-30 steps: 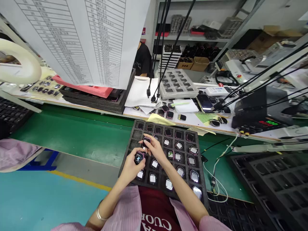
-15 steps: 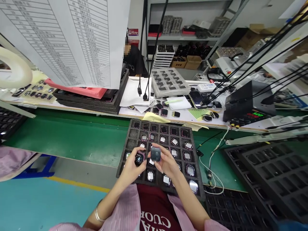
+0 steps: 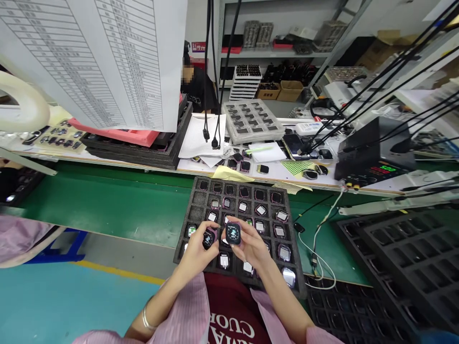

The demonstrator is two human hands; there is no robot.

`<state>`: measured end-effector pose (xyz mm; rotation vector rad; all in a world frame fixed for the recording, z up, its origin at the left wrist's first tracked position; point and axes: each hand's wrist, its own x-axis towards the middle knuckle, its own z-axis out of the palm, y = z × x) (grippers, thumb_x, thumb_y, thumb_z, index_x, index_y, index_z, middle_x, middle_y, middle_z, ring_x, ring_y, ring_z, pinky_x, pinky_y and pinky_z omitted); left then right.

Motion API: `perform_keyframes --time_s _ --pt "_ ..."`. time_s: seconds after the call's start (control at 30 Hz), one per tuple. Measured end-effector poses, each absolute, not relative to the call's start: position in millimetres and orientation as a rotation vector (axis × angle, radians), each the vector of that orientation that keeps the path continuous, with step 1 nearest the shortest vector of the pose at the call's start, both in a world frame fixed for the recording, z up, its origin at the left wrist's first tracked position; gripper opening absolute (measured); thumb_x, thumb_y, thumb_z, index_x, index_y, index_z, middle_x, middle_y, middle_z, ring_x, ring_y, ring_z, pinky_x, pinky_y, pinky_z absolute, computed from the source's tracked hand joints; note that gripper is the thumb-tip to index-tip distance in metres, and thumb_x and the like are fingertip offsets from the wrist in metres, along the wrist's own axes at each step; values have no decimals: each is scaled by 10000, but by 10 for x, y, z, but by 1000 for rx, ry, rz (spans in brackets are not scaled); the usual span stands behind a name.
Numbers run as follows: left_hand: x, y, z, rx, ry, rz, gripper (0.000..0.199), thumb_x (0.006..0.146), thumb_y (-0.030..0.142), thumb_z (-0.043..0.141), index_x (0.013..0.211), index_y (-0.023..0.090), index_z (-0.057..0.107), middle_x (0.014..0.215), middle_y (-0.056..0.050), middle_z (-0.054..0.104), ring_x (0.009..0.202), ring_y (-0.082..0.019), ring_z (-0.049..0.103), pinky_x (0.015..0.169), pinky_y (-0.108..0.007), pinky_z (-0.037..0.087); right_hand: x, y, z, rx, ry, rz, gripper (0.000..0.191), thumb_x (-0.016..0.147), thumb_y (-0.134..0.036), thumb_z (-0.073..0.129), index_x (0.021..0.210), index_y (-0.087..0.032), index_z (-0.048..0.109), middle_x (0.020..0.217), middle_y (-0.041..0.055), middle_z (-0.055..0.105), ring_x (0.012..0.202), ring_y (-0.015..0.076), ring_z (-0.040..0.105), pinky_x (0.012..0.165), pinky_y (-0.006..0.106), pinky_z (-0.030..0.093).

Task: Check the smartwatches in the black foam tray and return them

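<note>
A smartwatch without a strap is gripped between thumb and fingers of my left hand; its dark screen shows a lit dial. My right hand is closed on a second smartwatch, whose screen also shows a watch face. Both are held side by side above a black foam tray. Several more watch bodies sit in the tray's compartments, many with white labels or lit screens, such as the watch at its right side. My hands and wrists hide part of the lower rows.
Behind the tray, a white bench carries papers, loose watches and a clear plastic tray. A black power supply stands at right above stacked foam trays. Black cables and a printed sheet hang in front. Someone in black sits beyond.
The screen of the watch in my right hand has gone from blank to a lit watch face. Both hands stay nearly in place.
</note>
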<state>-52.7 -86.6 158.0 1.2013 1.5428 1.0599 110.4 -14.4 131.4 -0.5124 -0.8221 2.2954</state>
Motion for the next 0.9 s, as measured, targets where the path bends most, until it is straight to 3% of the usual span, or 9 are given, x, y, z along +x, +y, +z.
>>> perform_keyframes --time_s 0.9 --pt "-531 -856 1578 1158 1567 1130 323 744 120 523 1057 201 530 929 -15 605 864 -170 565 815 -284 434 1077 -157 1292 -525 -825 2293 387 811 -309 684 1182 -206 653 857 98 724 362 65 480 323 176 330"
